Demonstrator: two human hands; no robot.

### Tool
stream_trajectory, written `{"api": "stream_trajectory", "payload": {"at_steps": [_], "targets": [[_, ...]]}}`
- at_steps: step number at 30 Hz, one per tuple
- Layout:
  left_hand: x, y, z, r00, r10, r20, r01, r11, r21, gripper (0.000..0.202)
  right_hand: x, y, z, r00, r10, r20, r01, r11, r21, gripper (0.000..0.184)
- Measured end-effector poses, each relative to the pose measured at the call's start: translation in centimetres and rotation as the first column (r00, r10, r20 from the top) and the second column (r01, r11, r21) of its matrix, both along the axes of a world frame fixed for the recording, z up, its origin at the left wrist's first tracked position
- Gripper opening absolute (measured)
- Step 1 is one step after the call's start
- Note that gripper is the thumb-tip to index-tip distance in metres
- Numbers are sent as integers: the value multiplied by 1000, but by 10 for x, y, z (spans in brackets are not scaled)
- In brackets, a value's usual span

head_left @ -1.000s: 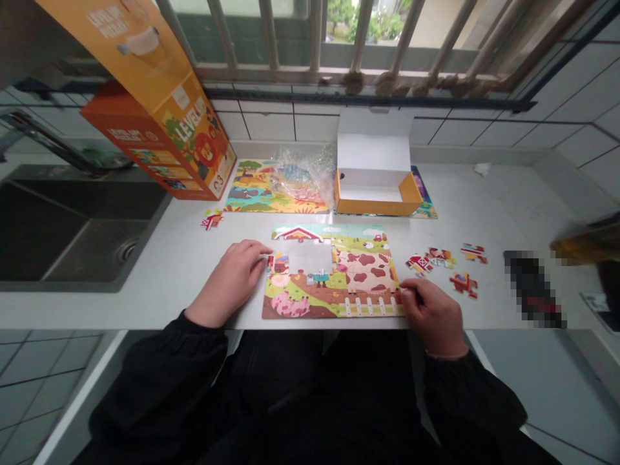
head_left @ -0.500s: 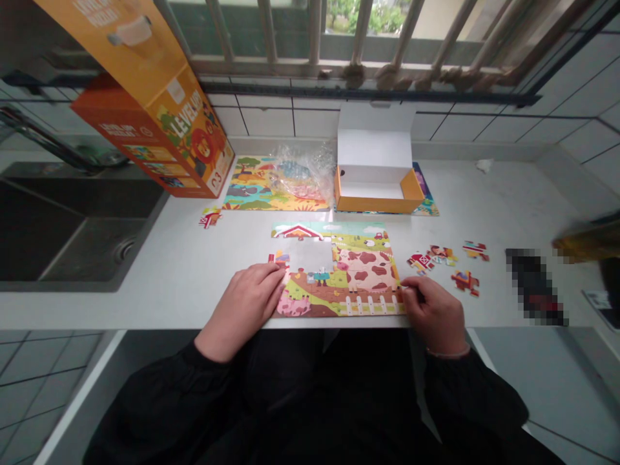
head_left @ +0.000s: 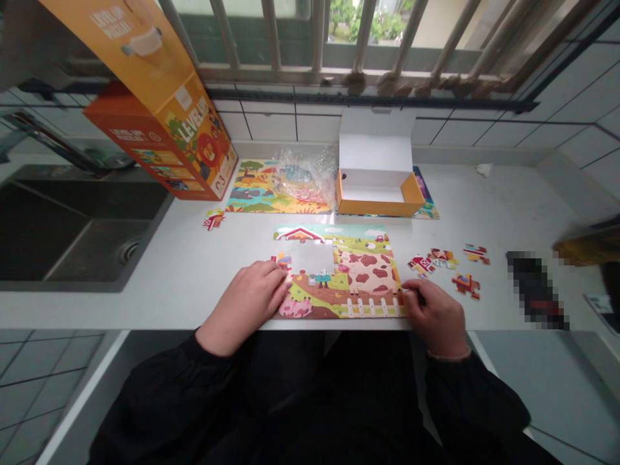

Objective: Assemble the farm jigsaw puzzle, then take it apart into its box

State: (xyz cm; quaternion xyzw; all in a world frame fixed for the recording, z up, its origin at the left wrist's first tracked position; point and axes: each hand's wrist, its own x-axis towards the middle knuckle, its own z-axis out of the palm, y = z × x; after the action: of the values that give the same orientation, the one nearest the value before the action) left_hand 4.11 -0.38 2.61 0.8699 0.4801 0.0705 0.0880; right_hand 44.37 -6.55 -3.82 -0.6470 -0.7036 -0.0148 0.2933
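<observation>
loose black sleeves (head_left: pixel 159 394), gathered cuffs (head_left: pixel 206 360), thin right wristband (head_left: pixel 450 358), black clothing (head_left: pixel 310 407) over lap

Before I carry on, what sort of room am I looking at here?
Most likely a kitchen: a dark sink is set into the pale countertop, a faucet stands behind it, and white tiles line the wall.

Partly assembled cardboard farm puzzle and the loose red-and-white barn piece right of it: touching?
Apart. In the head view, a strip of white countertop shows between the right edge of the farm puzzle and the red-and-white barn piece.
</observation>
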Motion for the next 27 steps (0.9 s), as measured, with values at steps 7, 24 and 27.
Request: {"api": "stream_trajectory", "payload": {"at_steps": [7, 24, 27], "targets": [[15, 6, 18, 974, -43, -221, 41, 999, -13, 39, 0, 0, 0, 1000, -5, -14, 5, 1000, 0, 23], [-83, 99, 1, 864, 502, -46, -476, 843, 252, 58, 0, 0, 0, 998, 6, -57, -6, 1000, 3, 21], [-94, 112, -9, 839, 542, -55, -523, 830, 194, 55, 0, 0, 0, 996, -42, -73, 45, 998, 41, 20]]}}
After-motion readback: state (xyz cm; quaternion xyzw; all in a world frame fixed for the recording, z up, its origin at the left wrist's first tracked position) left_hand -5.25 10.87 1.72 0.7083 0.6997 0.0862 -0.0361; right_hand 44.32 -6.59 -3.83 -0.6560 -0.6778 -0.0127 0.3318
